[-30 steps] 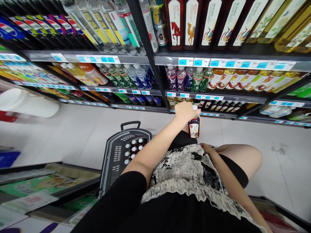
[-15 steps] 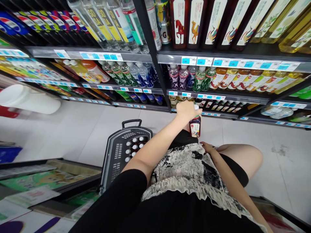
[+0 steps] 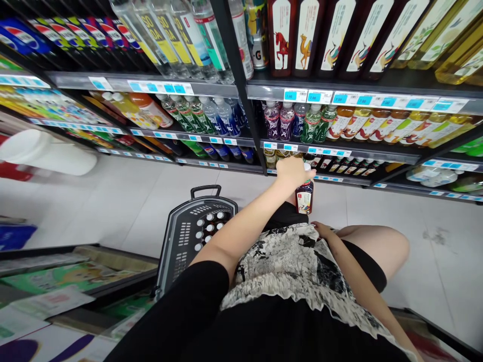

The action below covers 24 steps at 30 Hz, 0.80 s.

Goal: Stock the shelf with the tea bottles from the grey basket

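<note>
My left hand (image 3: 292,171) is closed round the neck of a dark bottle (image 3: 304,198) with a white cap and a cream label showing a colourful figure. The bottle hangs upright above my lap, in front of the lower shelf. Lower down, my right hand (image 3: 320,229) lies on the patterned skirt (image 3: 279,256) with its fingers stretched out, holding nothing. Left of my left forearm stands a grey and black shopping basket (image 3: 180,229). Several white-capped dark bottles (image 3: 209,229) are upright inside it, some of them hidden by my arm.
Drink shelves (image 3: 339,151) run across the front, with small dark bottles (image 3: 349,166) on the bottom level and larger bottles above. A white bucket (image 3: 49,153) is at the far left. Behind the basket, a low display rack (image 3: 75,271) holds packages. Pale floor tiles (image 3: 139,201) lie between.
The view has shifted very slightly. My left hand still holds the bottle in nearly the same place, and my right hand stays on the skirt.
</note>
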Motion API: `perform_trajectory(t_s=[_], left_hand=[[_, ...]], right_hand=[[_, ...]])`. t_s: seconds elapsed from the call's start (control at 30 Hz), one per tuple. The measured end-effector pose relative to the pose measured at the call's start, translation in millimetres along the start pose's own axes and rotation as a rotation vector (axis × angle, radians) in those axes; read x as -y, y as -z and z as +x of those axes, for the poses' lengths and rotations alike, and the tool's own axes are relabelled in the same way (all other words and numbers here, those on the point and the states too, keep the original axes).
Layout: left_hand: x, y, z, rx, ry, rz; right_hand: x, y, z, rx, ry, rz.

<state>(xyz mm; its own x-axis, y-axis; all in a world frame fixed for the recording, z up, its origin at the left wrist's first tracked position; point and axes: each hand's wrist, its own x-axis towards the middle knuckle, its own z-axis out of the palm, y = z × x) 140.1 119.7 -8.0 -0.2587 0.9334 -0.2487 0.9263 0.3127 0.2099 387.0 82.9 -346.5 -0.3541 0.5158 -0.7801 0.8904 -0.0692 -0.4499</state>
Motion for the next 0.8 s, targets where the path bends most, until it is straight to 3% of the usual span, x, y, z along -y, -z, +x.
perform_trajectory(t_s=[0.6,0.8], left_hand=[[-3,-3.9,-2,-0.033,0.009,0.0],[7,-14.5,-7,-0.103,-0.037,-0.007]], right_hand=[[-1,1,2,0.009,0.018,-0.027],[1,-3,1,-0.001,0.034,-0.047]])
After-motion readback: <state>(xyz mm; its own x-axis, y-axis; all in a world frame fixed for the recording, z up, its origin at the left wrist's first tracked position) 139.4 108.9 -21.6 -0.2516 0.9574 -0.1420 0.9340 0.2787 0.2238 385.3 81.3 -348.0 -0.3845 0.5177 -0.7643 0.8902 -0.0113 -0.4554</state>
